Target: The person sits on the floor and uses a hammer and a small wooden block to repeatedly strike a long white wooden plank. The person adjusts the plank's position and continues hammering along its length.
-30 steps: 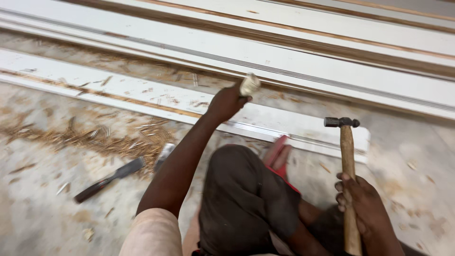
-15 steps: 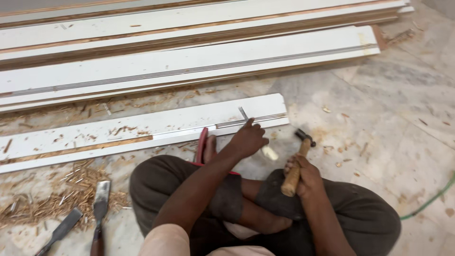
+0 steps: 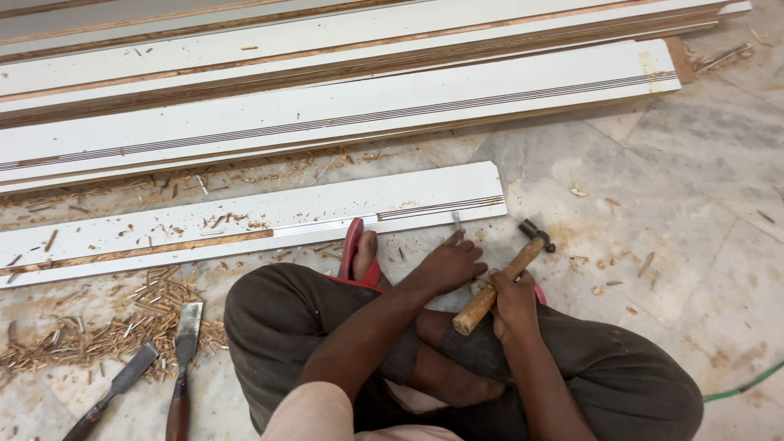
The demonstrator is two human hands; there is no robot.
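A small pale nail or pin (image 3: 456,219) stands at the near edge of a short white-painted wooden board with a grooved strip (image 3: 269,216), which lies flat on the marble floor (image 3: 678,180). The left hand (image 3: 451,263) pinches it with the fingertips closed around it. Just beside, the right hand (image 3: 514,298) is clamped on the wooden handle of a steel-headed hammer (image 3: 502,276), whose head hangs close to the board's right end. A foot in a red sandal (image 3: 353,249) rests against the board's near edge. Longer white boards (image 3: 343,106) are stacked beyond. Two chisels (image 3: 155,371) lie among wood chips (image 3: 98,327) well to the left.
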